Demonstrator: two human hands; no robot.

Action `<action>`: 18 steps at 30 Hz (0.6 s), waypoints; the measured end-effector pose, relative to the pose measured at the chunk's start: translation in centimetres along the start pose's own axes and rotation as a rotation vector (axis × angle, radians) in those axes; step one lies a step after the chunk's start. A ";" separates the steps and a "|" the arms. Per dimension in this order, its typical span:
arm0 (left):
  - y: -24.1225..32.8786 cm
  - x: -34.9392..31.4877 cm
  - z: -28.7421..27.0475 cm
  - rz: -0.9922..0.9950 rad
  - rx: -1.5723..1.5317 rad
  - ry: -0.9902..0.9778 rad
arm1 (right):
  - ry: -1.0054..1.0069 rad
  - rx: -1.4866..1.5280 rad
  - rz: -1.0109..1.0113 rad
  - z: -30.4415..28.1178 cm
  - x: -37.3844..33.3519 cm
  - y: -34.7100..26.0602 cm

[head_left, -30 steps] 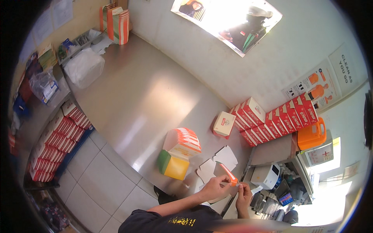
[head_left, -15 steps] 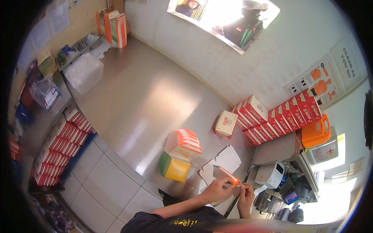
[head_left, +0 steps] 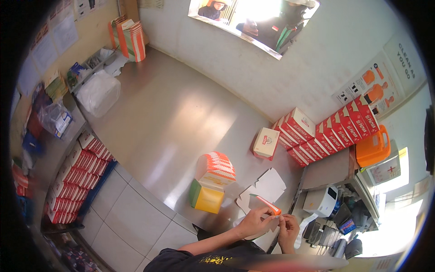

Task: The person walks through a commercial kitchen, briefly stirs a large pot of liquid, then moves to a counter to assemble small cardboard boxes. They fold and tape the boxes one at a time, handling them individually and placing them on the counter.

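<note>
While the 2 hands work close together above the near edge of the steel counter (head_left: 149,99), an orange and white strip (head_left: 271,206) is between them, lifted in the air. The left hand (head_left: 256,221) is nearly closed and pinches the strip near its lower end. The right hand (head_left: 288,228) has its fingers bent, with the tips at this same end; I cannot tell how firmly it closes, or if it grips the strip or a small pale bit there. As far as I can judge, the handling is partway: the strip is picked up and gripped, but it is not yet put down or released. Its long axis runs slantwise, from upper left to lower right in the view. The green-tipped end points away from the body, toward the flat white cardboard (head_left: 270,183), and the orange end is turned to the right hand. Farther left, a yellow and green carton (head_left: 209,198) touches nested striped cartons (head_left: 216,165).
</note>
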State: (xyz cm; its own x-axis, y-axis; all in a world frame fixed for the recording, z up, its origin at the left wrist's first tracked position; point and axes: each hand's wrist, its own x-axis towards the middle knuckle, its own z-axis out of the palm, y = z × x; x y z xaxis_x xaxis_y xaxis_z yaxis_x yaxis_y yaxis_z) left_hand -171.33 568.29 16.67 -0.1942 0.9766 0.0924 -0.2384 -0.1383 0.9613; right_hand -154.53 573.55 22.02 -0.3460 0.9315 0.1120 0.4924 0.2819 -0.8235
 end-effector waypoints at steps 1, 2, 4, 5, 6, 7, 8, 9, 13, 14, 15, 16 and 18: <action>-0.2 0.0 0.0 -0.008 0.000 -0.003 | 0.002 0.017 0.031 0.0 -0.1 0.0; -0.4 0.0 0.0 -0.015 0.001 -0.006 | 0.004 0.035 0.060 0.1 -0.2 -0.2; -0.4 -0.1 0.1 -0.041 -0.005 -0.014 | 0.010 0.054 0.103 0.2 -0.3 -0.5; -0.4 -0.1 0.1 -0.055 -0.006 -0.018 | 0.013 0.058 0.118 0.2 -0.3 -0.7; -0.4 0.0 0.1 -0.061 -0.008 -0.017 | 0.016 0.061 0.132 0.3 -0.3 -0.7; -0.3 0.1 0.1 -0.066 -0.011 -0.015 | 0.029 0.068 0.118 0.3 -0.2 -0.6; -0.3 0.2 0.1 -0.072 -0.013 -0.012 | 0.041 0.077 0.105 0.4 -0.2 -0.4; -0.3 0.3 0.1 -0.076 -0.009 -0.008 | 0.053 0.085 0.091 0.5 -0.2 -0.2; -0.2 0.8 0.1 -0.095 0.007 0.007 | 0.046 0.064 0.100 0.5 0.3 1.2; -0.3 0.9 0.0 -0.103 0.013 0.015 | 0.035 0.059 0.100 0.6 0.6 0.6; -0.5 1.0 -0.2 -0.120 0.008 0.010 | 0.023 0.054 0.099 0.7 0.8 0.2; -0.8 1.2 -0.2 -0.136 0.002 0.006 | 0.006 0.044 0.114 0.7 1.0 0.0; -1.4 1.5 -0.7 -0.151 0.025 -0.015 | -0.028 0.031 0.147 1.0 1.1 0.3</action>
State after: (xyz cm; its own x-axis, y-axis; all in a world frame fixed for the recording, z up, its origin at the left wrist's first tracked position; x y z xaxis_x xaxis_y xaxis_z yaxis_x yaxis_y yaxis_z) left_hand -171.95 569.87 15.33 -0.1435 0.9884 -0.0504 -0.2403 0.0146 0.9706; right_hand -155.52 574.43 21.31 -0.2947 0.9552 -0.0263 0.5144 0.1354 -0.8468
